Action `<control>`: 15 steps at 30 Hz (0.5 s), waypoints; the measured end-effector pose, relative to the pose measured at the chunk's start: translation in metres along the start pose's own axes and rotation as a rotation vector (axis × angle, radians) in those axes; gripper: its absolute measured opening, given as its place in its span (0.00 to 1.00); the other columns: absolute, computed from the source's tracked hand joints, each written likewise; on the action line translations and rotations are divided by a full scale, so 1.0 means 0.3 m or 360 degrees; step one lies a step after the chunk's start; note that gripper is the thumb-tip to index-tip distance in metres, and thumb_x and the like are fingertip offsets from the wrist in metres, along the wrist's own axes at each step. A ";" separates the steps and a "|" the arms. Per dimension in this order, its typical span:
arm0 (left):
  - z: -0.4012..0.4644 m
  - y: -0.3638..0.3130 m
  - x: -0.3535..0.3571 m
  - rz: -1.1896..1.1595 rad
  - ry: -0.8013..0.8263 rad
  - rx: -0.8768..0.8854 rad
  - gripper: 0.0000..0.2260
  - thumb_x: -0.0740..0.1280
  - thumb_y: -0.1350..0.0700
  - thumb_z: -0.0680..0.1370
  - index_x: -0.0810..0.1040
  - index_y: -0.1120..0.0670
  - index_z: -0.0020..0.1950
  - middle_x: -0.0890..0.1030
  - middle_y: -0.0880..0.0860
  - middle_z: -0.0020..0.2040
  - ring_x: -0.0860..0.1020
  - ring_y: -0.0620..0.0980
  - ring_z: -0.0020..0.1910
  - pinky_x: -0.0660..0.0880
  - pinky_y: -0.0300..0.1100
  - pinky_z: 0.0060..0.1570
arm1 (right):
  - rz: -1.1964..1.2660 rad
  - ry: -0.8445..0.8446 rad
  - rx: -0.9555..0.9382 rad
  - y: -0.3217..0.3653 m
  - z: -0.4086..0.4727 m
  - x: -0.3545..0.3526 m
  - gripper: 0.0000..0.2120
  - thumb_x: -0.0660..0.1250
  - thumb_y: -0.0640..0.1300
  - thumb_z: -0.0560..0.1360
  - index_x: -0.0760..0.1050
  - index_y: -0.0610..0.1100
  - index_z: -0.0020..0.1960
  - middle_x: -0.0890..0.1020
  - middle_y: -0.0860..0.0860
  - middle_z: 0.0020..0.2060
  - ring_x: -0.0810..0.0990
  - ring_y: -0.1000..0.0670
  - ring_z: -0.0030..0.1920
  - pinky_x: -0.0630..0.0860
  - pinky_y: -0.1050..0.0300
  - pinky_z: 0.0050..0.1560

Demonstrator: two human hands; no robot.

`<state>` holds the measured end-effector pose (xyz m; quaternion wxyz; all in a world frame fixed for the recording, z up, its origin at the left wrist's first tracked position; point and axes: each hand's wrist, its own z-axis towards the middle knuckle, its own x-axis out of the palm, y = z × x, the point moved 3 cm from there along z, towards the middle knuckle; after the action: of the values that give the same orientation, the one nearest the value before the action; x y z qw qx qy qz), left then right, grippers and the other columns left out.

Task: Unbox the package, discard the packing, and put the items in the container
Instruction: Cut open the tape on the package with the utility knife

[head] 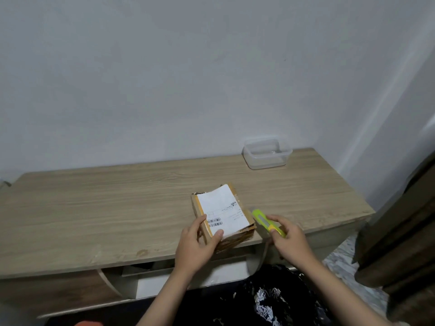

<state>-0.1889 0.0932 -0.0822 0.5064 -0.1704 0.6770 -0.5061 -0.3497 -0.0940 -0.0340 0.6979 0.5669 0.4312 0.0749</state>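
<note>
Package [223, 215], cardboard with a white shipping label, sits near the front edge of the wooden desk [94, 203]. We see the left hand [195, 243] clasping its near left corner, thumb on the label. The right hand [288, 238] is closed around a yellow-green box cutter [266, 221] just beside the package. A clear plastic container [266, 152] stands well apart at the back.

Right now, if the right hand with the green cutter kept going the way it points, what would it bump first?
Probably the cardboard package. The right hand aims the green cutter up-left, its tip right beside the package's right edge, though depth is hard to judge.
</note>
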 end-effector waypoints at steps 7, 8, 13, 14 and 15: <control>0.242 0.010 -0.075 0.0119 0.0535 0.0057 0.25 0.73 0.52 0.69 0.71 0.42 0.65 0.51 0.55 0.75 0.46 0.56 0.76 0.50 0.52 0.73 | 0.0089 -0.0021 -0.0004 -0.018 -0.025 0.002 0.19 0.63 0.35 0.74 0.75 0.57 0.57 0.82 0.53 0.46 0.79 0.59 0.35 0.70 0.73 0.32; 0.265 0.001 -0.079 0.0173 0.0691 -0.0009 0.32 0.74 0.53 0.67 0.68 0.42 0.69 0.47 0.55 0.77 0.43 0.55 0.76 0.47 0.51 0.73 | 0.0087 -0.0010 -0.0007 -0.016 -0.030 0.002 0.19 0.63 0.34 0.74 0.75 0.55 0.57 0.82 0.53 0.44 0.79 0.60 0.35 0.71 0.73 0.32; 0.297 -0.040 -0.111 0.0247 0.0805 -0.0131 0.45 0.74 0.45 0.56 0.63 0.43 0.72 0.54 0.54 0.73 0.50 0.53 0.74 0.49 0.45 0.72 | 0.0105 -0.0036 -0.0013 -0.025 -0.044 -0.005 0.21 0.63 0.34 0.74 0.75 0.60 0.56 0.82 0.51 0.34 0.79 0.55 0.31 0.73 0.64 0.33; 0.291 -0.033 -0.118 0.0269 0.0770 -0.0131 0.47 0.75 0.42 0.55 0.62 0.43 0.72 0.56 0.54 0.71 0.52 0.53 0.73 0.50 0.44 0.71 | 0.0097 -0.0052 -0.0018 -0.025 -0.045 -0.004 0.22 0.63 0.34 0.74 0.74 0.62 0.54 0.83 0.50 0.34 0.79 0.55 0.31 0.73 0.64 0.33; 0.281 -0.025 -0.123 0.0288 0.0713 -0.0121 0.49 0.76 0.39 0.53 0.62 0.43 0.72 0.58 0.53 0.68 0.54 0.53 0.72 0.52 0.43 0.71 | 0.0088 -0.0063 -0.0029 -0.023 -0.046 -0.002 0.22 0.63 0.34 0.74 0.74 0.62 0.54 0.83 0.50 0.35 0.79 0.56 0.31 0.73 0.65 0.34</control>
<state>-0.1028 0.0742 -0.0549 0.3801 -0.0113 0.8036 -0.4579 -0.3622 -0.0868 -0.0395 0.7091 0.5737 0.4007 0.0868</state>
